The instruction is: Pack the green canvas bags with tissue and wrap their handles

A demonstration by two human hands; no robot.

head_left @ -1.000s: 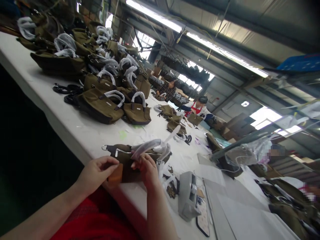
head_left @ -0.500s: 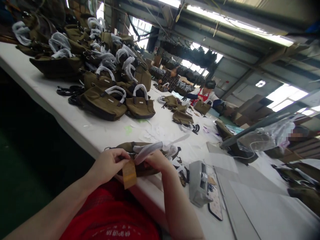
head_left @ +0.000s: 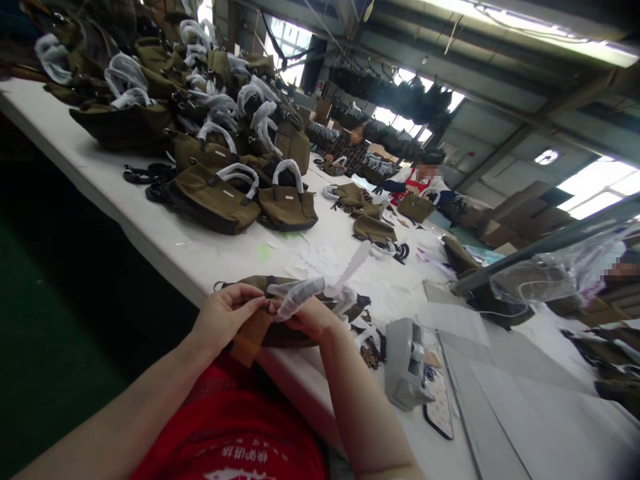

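An olive-green handbag (head_left: 295, 339) lies on the white table's near edge, its handle wrapped in whitish film (head_left: 300, 293). My left hand (head_left: 231, 317) pinches thumb and forefinger together over the bag's near left side. An orange-brown tag (head_left: 251, 337) hangs below those fingertips. My right hand (head_left: 310, 319) reaches beneath the wrapped handle, its curled fingertips meeting the left ones at the tag's upper end. Whatever small piece lies between the right fingertips is hidden. A loose translucent strip (head_left: 353, 267) sticks up behind the handle.
A heap of similar bags (head_left: 210, 193) fills the far left of the table (head_left: 165, 247). On my right stand a grey tape dispenser (head_left: 404, 363) and a phone (head_left: 439, 403), beside white sheets (head_left: 540, 400). A co-worker in a red apron (head_left: 416, 183) handles a bag farther back.
My left fingertips have moved right to meet the right ones. The tag has swung from nearly upright to a slant. The view has shifted slightly.
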